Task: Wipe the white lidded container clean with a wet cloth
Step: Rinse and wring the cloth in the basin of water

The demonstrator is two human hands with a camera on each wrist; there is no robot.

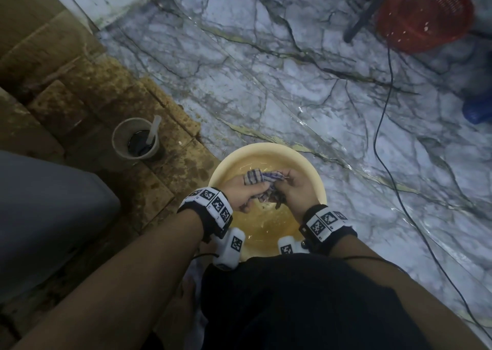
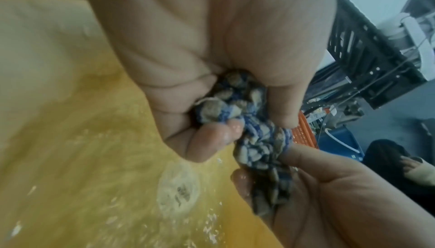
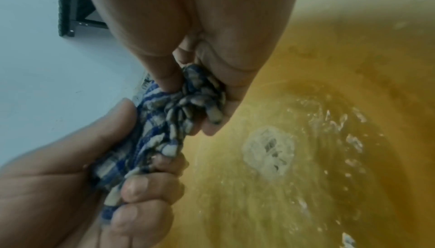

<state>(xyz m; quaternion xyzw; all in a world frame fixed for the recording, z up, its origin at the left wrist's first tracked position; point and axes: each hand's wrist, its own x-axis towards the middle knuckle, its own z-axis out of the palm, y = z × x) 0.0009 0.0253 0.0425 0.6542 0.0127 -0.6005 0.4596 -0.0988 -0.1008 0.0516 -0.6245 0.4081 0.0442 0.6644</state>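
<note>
A yellow basin [image 1: 314, 179] of water sits at lower centre of the head view on a marbled grey floor [image 1: 266, 83]. To its left, a cup [image 1: 117, 139] of dark liquid with a white stick in it stands on stained cardboard [image 1: 87, 94]. A red basket [image 1: 423, 14] fills the upper right corner, and a black cable [image 1: 383, 115] trails down the right side.

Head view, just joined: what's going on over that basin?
A person is wringing a checked cloth over a yellow basin of water. The left hand grips one end, the right hand grips the other, with the cloth twisted between them. No white lidded container is in view, so wiping hasn't started.
</note>
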